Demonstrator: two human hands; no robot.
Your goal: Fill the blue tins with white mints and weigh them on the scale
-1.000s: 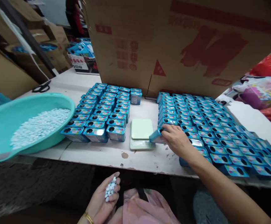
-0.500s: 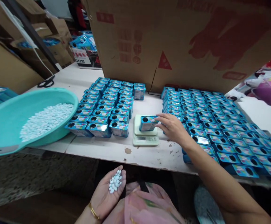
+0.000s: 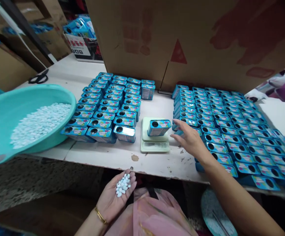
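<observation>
Several pale candies [image 3: 123, 185] lie in the cupped palm of my left hand [image 3: 118, 193], which is palm up below the table edge. My right hand [image 3: 188, 137] is open, thumb and fingers apart, just right of a blue candy tin [image 3: 159, 127] and not touching it. That tin stands upright on a pale green kitchen scale [image 3: 154, 147]; its top has a round dark opening. The scale's reading is too small to make out. To the left, a turquoise basin [image 3: 68, 98] holds a heap of the same candies [image 3: 41, 123].
Rows of blue tins stand left [image 3: 100, 132] and right [image 3: 233, 131] of the scale on the white table [image 3: 113, 154]. A large cardboard box [image 3: 157, 39] walls off the back. Black scissors [image 3: 38, 78] lie behind the basin.
My right hand has let go of the tin on the scale and drawn back to the right, fingers spreading. My left hand still cups the candies. The view has shifted slightly.
</observation>
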